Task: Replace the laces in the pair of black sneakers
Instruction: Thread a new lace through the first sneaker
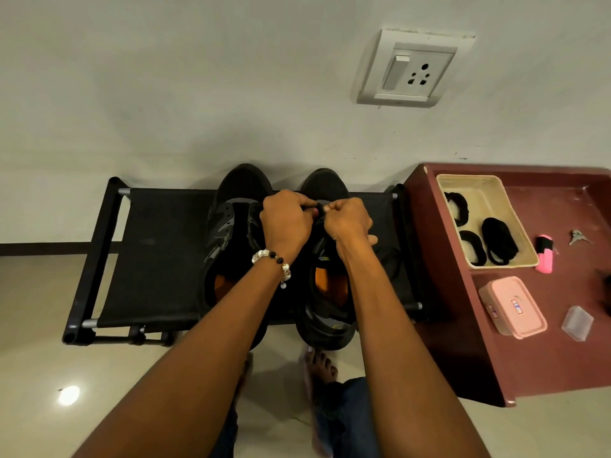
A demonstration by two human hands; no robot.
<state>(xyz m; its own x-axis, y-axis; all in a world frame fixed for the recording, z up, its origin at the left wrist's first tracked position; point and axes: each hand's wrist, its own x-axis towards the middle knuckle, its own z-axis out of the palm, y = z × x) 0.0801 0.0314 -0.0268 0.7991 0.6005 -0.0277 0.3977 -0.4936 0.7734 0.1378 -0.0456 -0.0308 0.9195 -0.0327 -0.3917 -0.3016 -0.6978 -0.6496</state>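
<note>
Both forearms reach out, left hand [287, 217] and right hand [347, 219] each in a pinching grip on a lace [320, 213] above the right sneaker [325, 292]. Black lace against black shoe: an eyelet could easily be skipped.

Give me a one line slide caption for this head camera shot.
Both hands pinch a lace over the right black sneaker on a fabric rack.

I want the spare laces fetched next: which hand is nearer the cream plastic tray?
Right. The right hand works at the right black sneaker, closer to the cream plastic tray; the left hand sits just beyond it.
</note>
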